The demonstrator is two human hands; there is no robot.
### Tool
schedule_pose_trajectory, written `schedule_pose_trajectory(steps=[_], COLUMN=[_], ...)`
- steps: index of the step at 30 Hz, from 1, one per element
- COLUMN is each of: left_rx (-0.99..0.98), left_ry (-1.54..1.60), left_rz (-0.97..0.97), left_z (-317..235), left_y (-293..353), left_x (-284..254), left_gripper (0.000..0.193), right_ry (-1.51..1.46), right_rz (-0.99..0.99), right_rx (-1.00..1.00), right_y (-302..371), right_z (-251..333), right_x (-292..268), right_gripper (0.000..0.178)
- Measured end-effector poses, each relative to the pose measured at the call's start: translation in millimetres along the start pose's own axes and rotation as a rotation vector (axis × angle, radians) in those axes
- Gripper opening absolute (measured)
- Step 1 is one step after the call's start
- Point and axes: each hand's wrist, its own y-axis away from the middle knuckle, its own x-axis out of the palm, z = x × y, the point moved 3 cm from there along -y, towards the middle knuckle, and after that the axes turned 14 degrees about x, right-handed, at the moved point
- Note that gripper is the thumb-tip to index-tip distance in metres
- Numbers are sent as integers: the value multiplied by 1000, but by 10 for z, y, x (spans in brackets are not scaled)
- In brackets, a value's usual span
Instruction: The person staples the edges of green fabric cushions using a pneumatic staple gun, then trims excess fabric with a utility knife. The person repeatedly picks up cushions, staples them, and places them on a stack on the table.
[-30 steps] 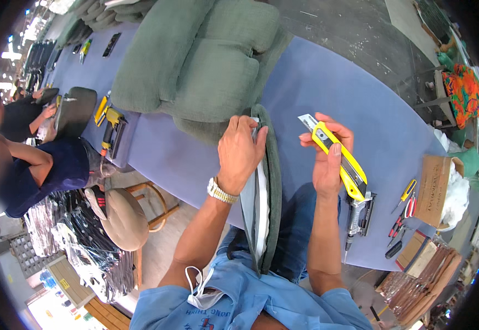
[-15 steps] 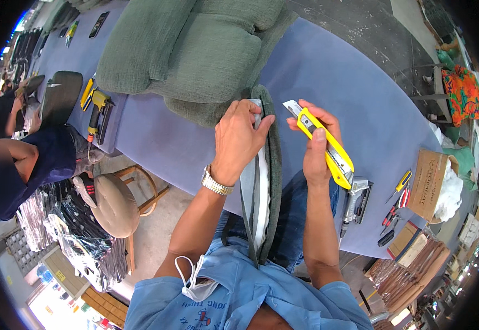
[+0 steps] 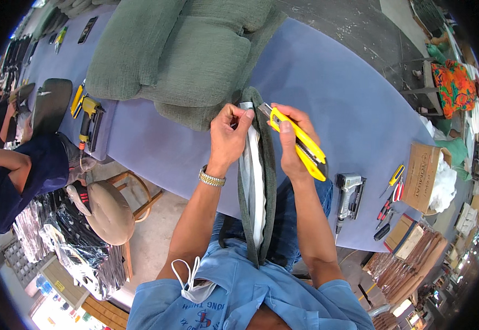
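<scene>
A long, narrow green upholstered panel (image 3: 268, 181) stands on edge between my arms, from my lap to the table. Its open side, facing left, shows grey cloth and white padding (image 3: 257, 203). My left hand (image 3: 226, 140) pinches the cloth edge near the panel's far end, thumb against forefinger. In my right hand (image 3: 292, 159) is a yellow utility knife (image 3: 304, 148), gripped along its handle. Its blade points up and left, close to the panel's far end; whether it touches the cloth I cannot tell. Behind my left hand lies a large green cushion (image 3: 201, 66).
The blue-grey table (image 3: 327, 71) carries a silver staple gun (image 3: 349, 195) on the right, beside a yellow screwdriver (image 3: 397, 174) and red-handled pliers (image 3: 383, 209). A cardboard box (image 3: 420, 176) with white stuffing stands beyond. Leftward are a yellow-black staple gun (image 3: 90, 118) and a seated person (image 3: 36, 165).
My right hand has brought the knife left, its blade now right by the panel's far end. The left hand's fingers have drawn into a pinch. The view has shifted slightly.
</scene>
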Motion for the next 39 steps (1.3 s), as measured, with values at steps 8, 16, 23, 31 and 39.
schedule_pose_trajectory(steps=[8,16,23,31,39], left_rx=[1,-49,-29,-87,-75], left_ry=[45,52,76,101,101], left_rz=[26,70,53,12,-8], left_z=[76,37,106,111,136], left_y=[-25,-52,-41,-30,-24], left_x=[-11,-29,-17,-25,-52], left_gripper=[24,24,23,23,23], right_ry=[237,352,291,349,341], right_rz=[-34,-53,-72,-51,-70], right_rx=[-135,-334,-262,-235,-220], right_y=[-47,-94,-55,-7,89], right_z=[-96,4,-106,7,4], right_x=[71,135,135,138,119], right_gripper=[26,22,17,15,14])
